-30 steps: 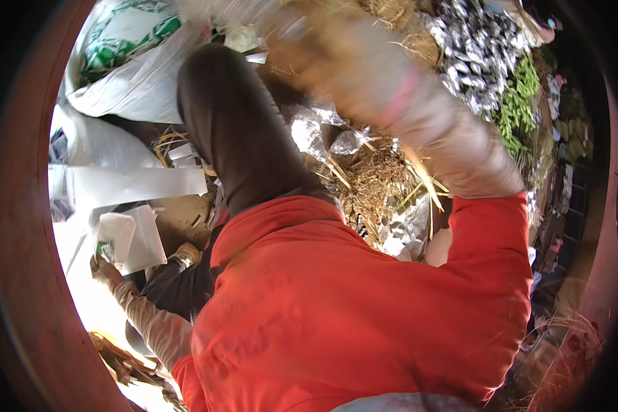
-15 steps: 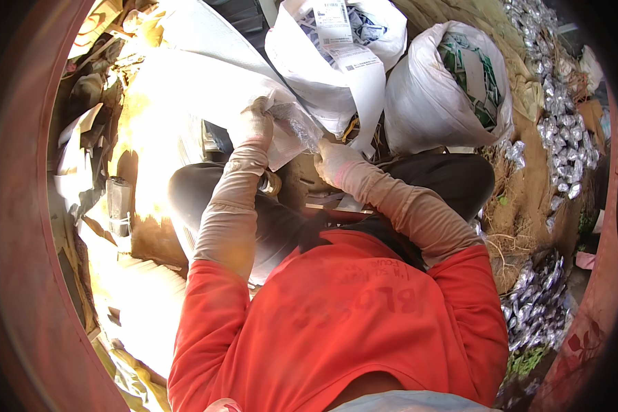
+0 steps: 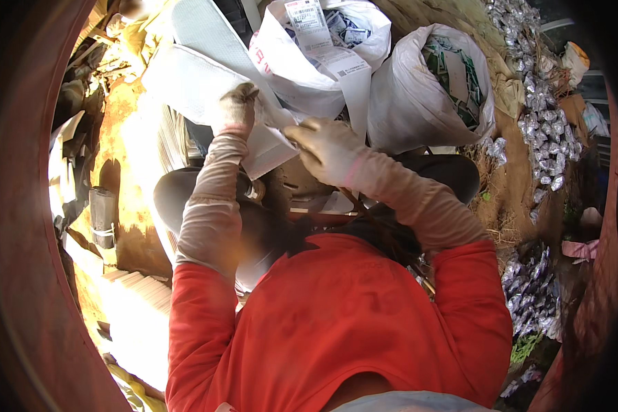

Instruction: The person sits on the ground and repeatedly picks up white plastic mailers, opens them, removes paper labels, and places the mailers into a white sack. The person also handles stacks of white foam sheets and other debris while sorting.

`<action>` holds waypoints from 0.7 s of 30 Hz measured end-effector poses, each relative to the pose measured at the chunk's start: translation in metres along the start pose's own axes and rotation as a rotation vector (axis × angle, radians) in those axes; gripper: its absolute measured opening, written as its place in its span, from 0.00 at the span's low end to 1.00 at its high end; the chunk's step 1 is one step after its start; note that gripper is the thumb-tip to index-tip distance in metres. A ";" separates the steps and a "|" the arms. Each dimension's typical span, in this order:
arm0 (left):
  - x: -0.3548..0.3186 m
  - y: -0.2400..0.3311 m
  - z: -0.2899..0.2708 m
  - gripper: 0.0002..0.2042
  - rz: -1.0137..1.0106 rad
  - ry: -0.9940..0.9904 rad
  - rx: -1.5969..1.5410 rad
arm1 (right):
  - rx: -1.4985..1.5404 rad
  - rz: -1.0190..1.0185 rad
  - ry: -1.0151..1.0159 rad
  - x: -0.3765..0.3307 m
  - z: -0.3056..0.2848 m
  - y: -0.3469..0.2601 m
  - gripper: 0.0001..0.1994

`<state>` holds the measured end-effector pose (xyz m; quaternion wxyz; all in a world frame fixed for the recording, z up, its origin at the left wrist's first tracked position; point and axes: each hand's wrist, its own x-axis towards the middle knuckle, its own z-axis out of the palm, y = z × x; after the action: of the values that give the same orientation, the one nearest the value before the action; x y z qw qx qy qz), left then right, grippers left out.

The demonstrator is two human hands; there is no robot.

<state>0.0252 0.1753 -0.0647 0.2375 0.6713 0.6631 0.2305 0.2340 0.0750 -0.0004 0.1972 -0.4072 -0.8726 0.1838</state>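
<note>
My left hand (image 3: pixel 235 112), in a pale work glove, is closed in a fist on a thin white plastic sheet (image 3: pixel 264 152). The sheet hangs below the fist, over my crossed legs. Close on its right is my right hand (image 3: pixel 328 147), gloved too, with bent fingers drawn together at the sheet's right edge. What lies between those fingertips is hidden by the hand. Beyond the left fist, large white padded sheets (image 3: pixel 202 82) slope away.
An open white sack (image 3: pixel 288 79) of small blue-and-white packets stands ahead, with a label strip (image 3: pixel 340 62) draped over it. Right of it is a white sack (image 3: pixel 408 103) of green packets. Silvery packets (image 3: pixel 542 134) lie far right; a dark roll (image 3: pixel 103 216) stands left.
My right hand has moved left, over the sheet's edge, closer to my left hand. The clear crinkled plastic that stretched between the hands is now mostly covered. The view has shifted slightly.
</note>
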 end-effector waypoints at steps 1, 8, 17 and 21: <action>0.006 -0.003 0.002 0.14 0.001 0.017 0.017 | 0.112 0.047 -0.053 -0.033 -0.016 0.000 0.23; 0.030 0.002 0.012 0.15 0.023 0.112 -0.003 | 0.114 0.821 -0.377 -0.211 -0.045 -0.054 0.31; -0.031 0.033 0.030 0.10 0.374 0.037 0.159 | 0.889 0.814 0.022 -0.151 0.014 0.000 0.11; -0.074 0.053 0.039 0.12 0.227 0.002 0.067 | 1.418 0.814 -0.023 -0.033 0.042 0.035 0.14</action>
<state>0.0900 0.1008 -0.0616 0.1866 0.7496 0.5903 0.2344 0.2553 0.0638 -0.0596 0.3167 -0.4688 -0.3346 0.7536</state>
